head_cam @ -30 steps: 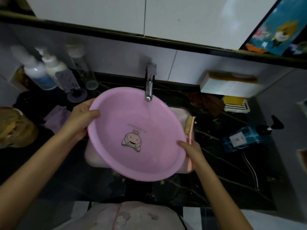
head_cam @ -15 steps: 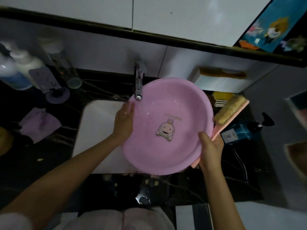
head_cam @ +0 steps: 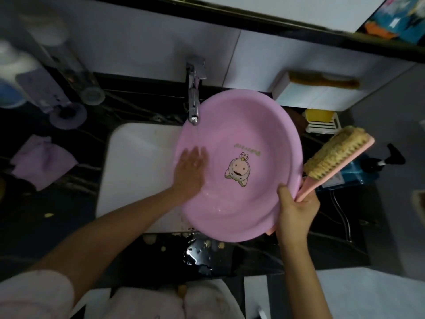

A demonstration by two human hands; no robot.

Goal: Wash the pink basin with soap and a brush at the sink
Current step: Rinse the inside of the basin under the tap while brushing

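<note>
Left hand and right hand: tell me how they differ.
The left hand lies flat, fingers straight, inside the pink basin; the right hand curls round its rim, gripping the brush too. The left hand is under the running tap; the right hand is clear of it. Both touch the basin.

Blurry bottles (head_cam: 18, 65) — partly off-frame

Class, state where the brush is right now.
Head view, right side: the brush sits just right of the basin, its handle held by the right hand together with the basin's rim.
</note>
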